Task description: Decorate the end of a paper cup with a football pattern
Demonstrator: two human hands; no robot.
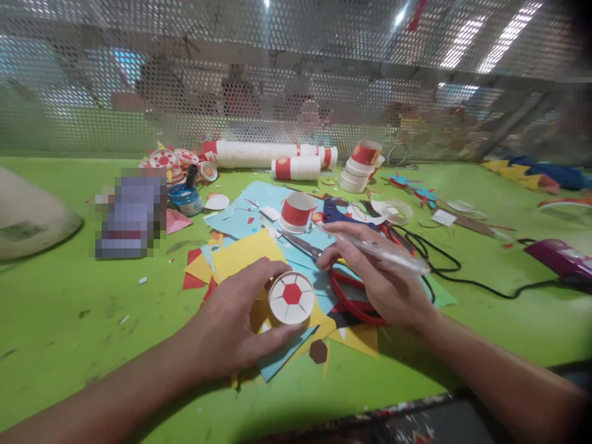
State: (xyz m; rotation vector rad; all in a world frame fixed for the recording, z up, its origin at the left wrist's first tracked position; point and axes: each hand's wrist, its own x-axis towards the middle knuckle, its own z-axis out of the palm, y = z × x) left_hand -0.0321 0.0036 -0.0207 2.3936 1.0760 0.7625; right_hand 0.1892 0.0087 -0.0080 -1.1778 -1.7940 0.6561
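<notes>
My left hand [252, 308] curls around a paper cup [291, 298], fingers and thumb on its sides. The cup's round white end faces me, with a red hexagon at its centre and dark lines running out to the rim. A clear-barrelled pen [388, 251] lies in the grip of my right hand [370, 271], its tip pointing left. Below that hand are red-handled scissors [340, 295], partly covered by it, their blades toward the upper left. Another paper cup [297, 211] with a red band stands just behind them.
Yellow paper [245, 254] and blue paper [250, 203] lie beneath, among scraps. Behind are stacked cups [263, 154], a blue glue gun [342, 213] and a blue jar [185, 200]. A black cable [490, 287] runs right. A pale rounded object [32, 216] sits left.
</notes>
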